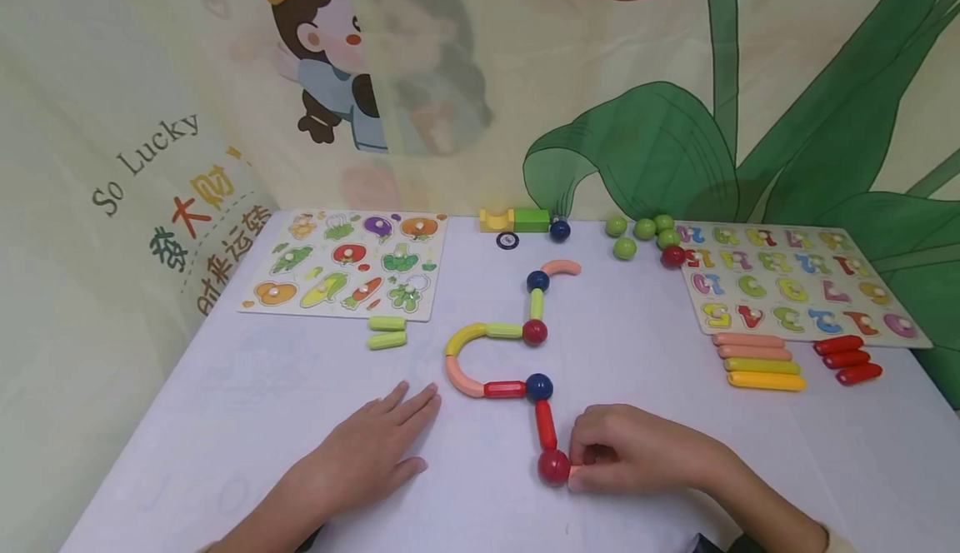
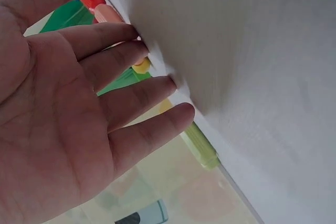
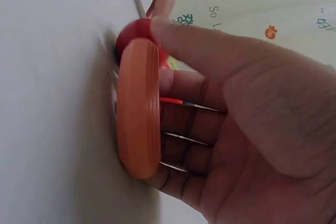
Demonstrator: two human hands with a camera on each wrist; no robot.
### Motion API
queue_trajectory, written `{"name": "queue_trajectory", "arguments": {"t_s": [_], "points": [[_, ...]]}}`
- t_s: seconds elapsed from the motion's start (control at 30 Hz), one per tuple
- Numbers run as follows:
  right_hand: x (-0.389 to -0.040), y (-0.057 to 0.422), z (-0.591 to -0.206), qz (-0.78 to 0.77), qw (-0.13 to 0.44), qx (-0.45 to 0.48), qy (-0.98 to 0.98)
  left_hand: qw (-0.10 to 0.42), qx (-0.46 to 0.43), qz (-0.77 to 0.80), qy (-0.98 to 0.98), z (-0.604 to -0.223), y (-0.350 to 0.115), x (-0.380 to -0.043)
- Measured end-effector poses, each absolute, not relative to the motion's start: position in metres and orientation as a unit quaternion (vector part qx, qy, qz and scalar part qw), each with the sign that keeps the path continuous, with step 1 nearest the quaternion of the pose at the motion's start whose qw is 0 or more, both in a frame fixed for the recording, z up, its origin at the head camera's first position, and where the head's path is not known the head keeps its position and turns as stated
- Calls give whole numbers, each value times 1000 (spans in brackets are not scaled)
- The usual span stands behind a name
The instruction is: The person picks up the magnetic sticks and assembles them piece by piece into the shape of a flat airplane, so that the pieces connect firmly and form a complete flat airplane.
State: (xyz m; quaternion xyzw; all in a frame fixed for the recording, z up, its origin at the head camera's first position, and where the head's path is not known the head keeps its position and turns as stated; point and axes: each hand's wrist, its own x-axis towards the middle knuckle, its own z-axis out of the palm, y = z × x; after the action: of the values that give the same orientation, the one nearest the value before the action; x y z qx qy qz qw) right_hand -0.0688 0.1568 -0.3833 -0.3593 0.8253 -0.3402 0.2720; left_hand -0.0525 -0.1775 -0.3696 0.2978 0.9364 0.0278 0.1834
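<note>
A winding chain of magnetic building sticks and balls lies on the white table. At its near end is a red ball (image 1: 554,466), joined to a red stick (image 1: 546,425) and a blue ball (image 1: 539,387). Beside the red ball, my right hand (image 1: 637,449) pinches a salmon-orange stick (image 3: 139,108) between thumb and fingers. One end of that stick meets the ball; the hand mostly hides it in the head view. My left hand (image 1: 367,453) rests on the table, fingers extended and holding nothing, left of the chain's curved salmon piece (image 1: 462,380).
Two light green sticks (image 1: 387,332) lie by a vegetable puzzle board (image 1: 337,266). At the right are a number puzzle board (image 1: 810,282), yellow and salmon sticks (image 1: 765,363) and red sticks (image 1: 847,359). Green balls (image 1: 625,248) and a green block (image 1: 532,221) stand at the back.
</note>
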Motion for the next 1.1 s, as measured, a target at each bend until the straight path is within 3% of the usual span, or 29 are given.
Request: {"name": "queue_trajectory", "arguments": {"t_s": [0.1, 0.3, 0.4, 0.73, 1.1], "points": [[-76, 158, -381, -331, 255, -334, 845, 177, 305, 27, 936, -363, -176, -56], [-112, 153, -378, -323, 131, -275, 896, 136, 304, 22, 943, -352, -164, -70], [-133, 142, -382, -317, 99, -255, 908, 126, 298, 14, 946, -351, -153, -76], [-178, 107, -390, -230, 67, -261, 935, 168, 238, -9, 956, -362, -125, -78], [-199, 96, -388, -221, 68, -259, 938, 165, 220, 1, 961, -358, -129, -89]]}}
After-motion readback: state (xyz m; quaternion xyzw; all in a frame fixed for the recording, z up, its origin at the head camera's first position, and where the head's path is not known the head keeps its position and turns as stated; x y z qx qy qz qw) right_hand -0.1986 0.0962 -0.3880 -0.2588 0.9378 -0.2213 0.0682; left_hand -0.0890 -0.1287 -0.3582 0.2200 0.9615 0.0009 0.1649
